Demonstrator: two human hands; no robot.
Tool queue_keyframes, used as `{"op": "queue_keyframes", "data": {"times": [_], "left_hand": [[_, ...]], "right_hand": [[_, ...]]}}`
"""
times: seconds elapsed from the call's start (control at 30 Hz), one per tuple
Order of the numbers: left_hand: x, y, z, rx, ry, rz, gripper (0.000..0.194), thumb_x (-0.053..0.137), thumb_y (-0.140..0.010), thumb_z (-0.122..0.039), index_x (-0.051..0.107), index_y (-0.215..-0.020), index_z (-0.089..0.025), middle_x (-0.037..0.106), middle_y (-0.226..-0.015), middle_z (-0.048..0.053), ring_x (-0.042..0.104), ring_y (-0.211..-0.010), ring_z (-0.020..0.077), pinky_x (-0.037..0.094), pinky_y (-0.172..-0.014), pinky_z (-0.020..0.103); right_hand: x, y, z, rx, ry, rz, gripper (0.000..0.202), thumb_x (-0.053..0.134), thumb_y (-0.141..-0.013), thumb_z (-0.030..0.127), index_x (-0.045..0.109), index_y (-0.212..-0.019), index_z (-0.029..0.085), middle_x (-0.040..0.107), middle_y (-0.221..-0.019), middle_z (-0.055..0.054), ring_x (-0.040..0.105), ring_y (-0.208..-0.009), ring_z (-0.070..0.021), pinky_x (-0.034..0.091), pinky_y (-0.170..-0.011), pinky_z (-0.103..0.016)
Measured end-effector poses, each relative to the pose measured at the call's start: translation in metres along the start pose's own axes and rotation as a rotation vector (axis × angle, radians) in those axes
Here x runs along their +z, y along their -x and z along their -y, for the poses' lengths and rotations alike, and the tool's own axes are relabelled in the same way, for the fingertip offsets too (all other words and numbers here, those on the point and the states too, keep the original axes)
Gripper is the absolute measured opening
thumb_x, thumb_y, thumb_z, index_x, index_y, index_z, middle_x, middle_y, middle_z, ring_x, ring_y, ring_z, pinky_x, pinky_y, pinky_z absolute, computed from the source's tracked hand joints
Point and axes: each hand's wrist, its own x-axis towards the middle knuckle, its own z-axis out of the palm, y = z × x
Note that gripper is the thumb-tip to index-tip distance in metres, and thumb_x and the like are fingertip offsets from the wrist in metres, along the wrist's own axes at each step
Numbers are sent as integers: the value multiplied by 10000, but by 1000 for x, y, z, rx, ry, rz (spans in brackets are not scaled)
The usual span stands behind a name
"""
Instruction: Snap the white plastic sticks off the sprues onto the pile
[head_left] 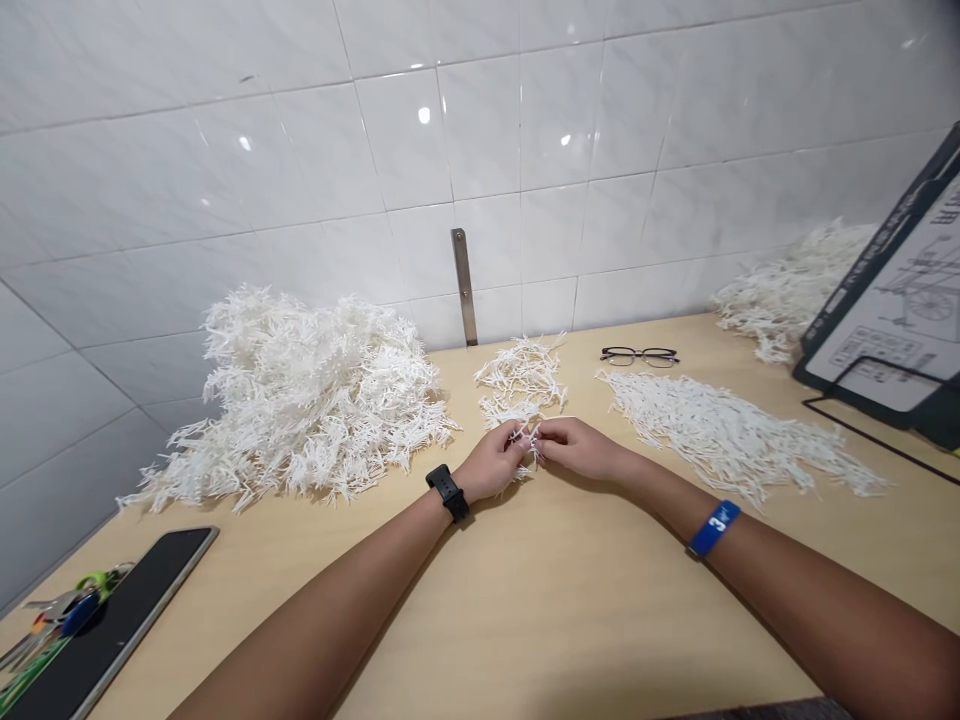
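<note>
At the middle of the table, my left hand (495,460) and my right hand (574,445) meet, fingertips almost touching. Both are closed in a pinch on a thin white branching piece (531,436), which looks like plastic; its exact kind I cannot make out. Just beyond my fingers lie small loose clusters of similar white pieces (525,368). To the left rises a large heap of the white branched pieces (322,400). On the right, a flatter, longer pile of white strands (720,430) spreads out near my right forearm. My fingers partly hide the held piece.
A phone (142,610) with keys (67,605) lies at the front left. Eyeglasses (640,356) sit at the back. A dark-framed printed board (900,300) leans at the right, another white heap (795,285) behind it. The tiled wall (517,240) carries a metal bracket (464,288).
</note>
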Motion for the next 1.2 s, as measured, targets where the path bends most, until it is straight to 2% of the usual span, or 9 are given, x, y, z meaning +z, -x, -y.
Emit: {"op": "queue_keyframes", "data": {"times": [0.07,0.2,0.4,0.5,0.73,1.0,1.1,1.2], "left_hand": [[2,0,1,22,-51,-23,215,488,-896,-358,465,-787,-174,487,-703,-12,417,-664,112,354,-660,255],[3,0,3,45,-84,-40,216,492,-900,-367,482,-807,-173,502,-722,-2,424,-679,119,359,-671,263],[0,0,-1,43,-66,39,285,498,-897,-424,471,-769,-171,490,-712,0,416,-670,116,364,-667,269],[-1,0,-2,21,-18,91,309,505,-889,-454,467,-768,-172,477,-695,-6,410,-647,108,362,-650,267],[-5,2,-5,-9,55,180,414,539,-842,-569,463,-759,-171,460,-678,-13,405,-614,95,357,-610,256],[-11,1,-1,3,47,268,446,548,-823,-609,492,-797,-167,478,-720,-2,435,-662,102,384,-653,262],[-10,1,0,8,111,234,437,571,-812,-595,495,-801,-165,498,-725,-2,456,-677,100,398,-678,258],[-8,0,1,-26,176,134,409,592,-807,-561,483,-809,-167,511,-716,-8,460,-651,87,391,-648,240]], "right_hand": [[0,1,2,5,77,-16,257,500,-861,319,529,-655,167,513,-654,5,441,-630,-124,339,-607,-262],[0,1,4,-16,76,5,379,481,-900,448,523,-649,167,481,-630,12,407,-608,-119,320,-589,-262],[0,2,4,-22,-99,99,433,499,-900,521,574,-698,145,539,-679,-16,475,-655,-129,365,-631,-271],[-1,3,3,-16,-186,141,449,527,-885,548,597,-723,135,519,-668,-7,436,-623,-112,347,-606,-266],[-2,2,1,-30,-224,189,432,545,-880,538,657,-822,125,501,-677,0,373,-610,-101,295,-583,-260],[-5,2,4,26,-277,245,341,608,-829,453,632,-722,130,425,-592,33,326,-552,-83,258,-538,-248],[-4,2,3,24,-317,227,345,561,-846,452,625,-735,131,410,-587,31,317,-545,-86,257,-534,-250],[-3,1,4,9,-280,117,329,546,-835,424,558,-650,153,376,-573,33,289,-537,-88,243,-521,-250]]}}
